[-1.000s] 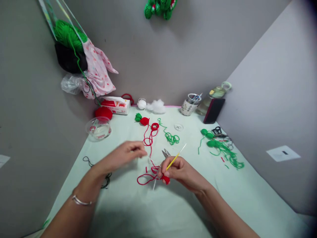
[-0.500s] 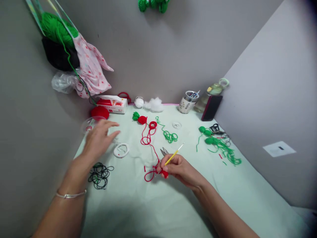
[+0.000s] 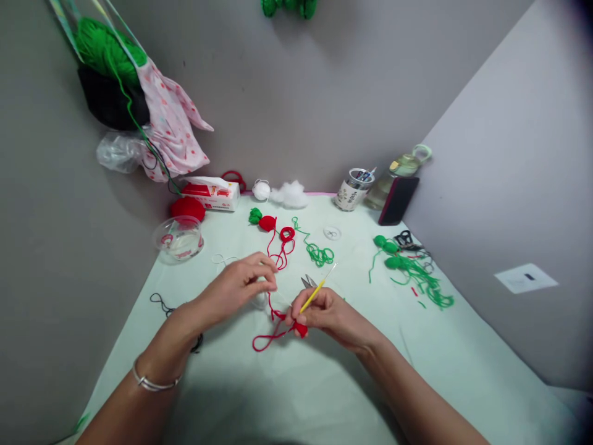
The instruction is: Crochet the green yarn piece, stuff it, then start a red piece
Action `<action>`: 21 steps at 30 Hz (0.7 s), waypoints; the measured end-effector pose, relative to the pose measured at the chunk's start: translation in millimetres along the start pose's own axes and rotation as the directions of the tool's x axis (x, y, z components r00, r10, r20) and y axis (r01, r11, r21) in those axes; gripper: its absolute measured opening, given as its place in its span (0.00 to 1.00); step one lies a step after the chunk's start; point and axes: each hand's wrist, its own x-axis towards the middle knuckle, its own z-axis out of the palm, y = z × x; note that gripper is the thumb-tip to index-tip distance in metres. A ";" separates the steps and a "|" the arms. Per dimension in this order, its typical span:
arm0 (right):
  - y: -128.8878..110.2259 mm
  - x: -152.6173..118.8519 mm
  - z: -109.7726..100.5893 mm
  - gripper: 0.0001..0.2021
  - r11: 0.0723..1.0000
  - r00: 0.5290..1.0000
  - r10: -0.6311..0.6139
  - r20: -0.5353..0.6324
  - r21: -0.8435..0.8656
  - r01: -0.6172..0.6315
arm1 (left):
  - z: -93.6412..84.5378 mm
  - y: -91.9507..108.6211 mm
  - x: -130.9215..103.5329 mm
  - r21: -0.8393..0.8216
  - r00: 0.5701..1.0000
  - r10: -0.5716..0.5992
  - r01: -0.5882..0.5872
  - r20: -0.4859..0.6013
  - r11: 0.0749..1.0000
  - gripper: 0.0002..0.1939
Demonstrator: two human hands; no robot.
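Observation:
My right hand (image 3: 324, 312) is closed around a crochet hook (image 3: 312, 296) with a yellow handle, its metal tip pointing up and away. A small red crocheted piece (image 3: 301, 329) is pinched in the same fingers, and a loop of red yarn (image 3: 263, 343) trails left from it. Scissor blades (image 3: 308, 282) show just behind that hand; their handles are hidden. My left hand (image 3: 248, 281) hovers left of the red yarn, thumb and fingers apart, nothing visible between them. Thin white thread (image 3: 259, 301) lies below its fingers.
A red crocheted piece with a green top (image 3: 266, 223) and green yarn (image 3: 320, 254) lie farther back. A clear plastic tub (image 3: 178, 241) and tissue box (image 3: 213, 194) stand left. Green pieces (image 3: 393, 262), a phone (image 3: 397, 201) and a pen can (image 3: 353, 190) are right.
My left hand has moved right and nearer, from beside the plastic tub to the red yarn, now covering the white ring. The right hand has barely shifted, still with the hook.

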 end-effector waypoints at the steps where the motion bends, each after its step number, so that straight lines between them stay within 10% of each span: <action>1: 0.8 0.2 -0.4 0.11 1.000 1.000 -0.003 -0.001 -0.008 0.003 | -6.0 -2.1 -0.8 0.022 0.994 0.011 -0.009 -0.111 1.000 0.12; 6: -1.1 -0.2 -15.0 0.09 0.977 0.991 -0.074 -0.113 -0.209 0.049 | -42.8 -8.6 -12.8 -0.035 0.818 -0.018 -0.004 -0.576 0.999 0.08; 10: -16.3 -7.2 -26.6 0.07 0.876 0.847 -0.346 -0.403 -0.461 0.139 | -45.4 3.9 -19.9 0.003 0.931 -0.068 0.074 -0.359 0.997 0.11; 16: -33.4 -16.0 5.4 0.07 0.949 0.937 -0.249 -0.243 -0.254 0.186 | -7.4 29.1 -12.7 0.060 1.000 -0.025 0.024 0.015 0.998 0.14; 21: -20.1 -4.7 28.4 0.06 0.970 0.972 -0.208 -0.109 -0.147 0.191 | 2.2 29.0 -10.6 0.066 1.000 -0.024 0.024 -0.002 0.998 0.14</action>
